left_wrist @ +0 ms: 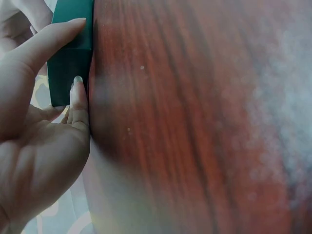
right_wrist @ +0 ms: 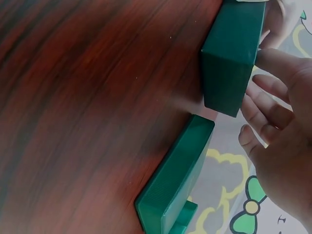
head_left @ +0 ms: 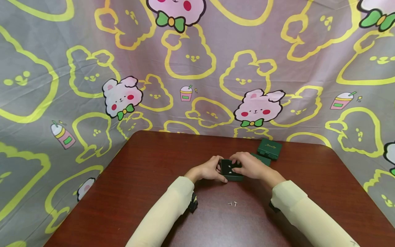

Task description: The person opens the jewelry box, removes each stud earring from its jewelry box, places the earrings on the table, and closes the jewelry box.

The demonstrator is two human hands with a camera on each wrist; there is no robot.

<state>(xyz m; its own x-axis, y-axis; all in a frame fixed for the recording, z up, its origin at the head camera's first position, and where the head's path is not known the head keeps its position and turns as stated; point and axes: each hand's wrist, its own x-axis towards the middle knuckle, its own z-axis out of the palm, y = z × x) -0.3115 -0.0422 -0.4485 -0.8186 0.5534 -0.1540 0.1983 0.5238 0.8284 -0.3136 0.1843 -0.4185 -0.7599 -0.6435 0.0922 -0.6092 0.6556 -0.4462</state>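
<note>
Plainly, the small box (head_left: 234, 178) is deep green outside, square-cornered and smooth-walled, standing with its top uncovered on the reddish-brown table (head_left: 160, 161). It sits at the middle of the work, between the two hands. From the box's nine o'clock, the left hand (head_left: 210, 169) grips it, the thumb laid along the near wall and the fingers bent against the side. From three o'clock the right hand (head_left: 250, 165) reaches over the rim, fingers bent down into the box; whether they pinch anything I cannot tell.

Inside, a black lining (head_left: 226, 164) carries two small silvery star-like pieces (head_left: 230, 172), one above the other toward the nine o'clock side. Between two and three o'clock from the box lies a flat green piece (head_left: 262, 159), and just past it, at two o'clock, a closed green case (head_left: 269, 148) with gold script on top. At six o'clock, two tiny pin-like pieces (head_left: 232, 204) lie close together on the bare wood.

The right hand covers the three o'clock part of the lining and some of the flat piece. The gold script is too small to read surely, and the pin-like pieces too small for detail. In both wrist views the box shows only its outer walls, cut off at the top edge.
</note>
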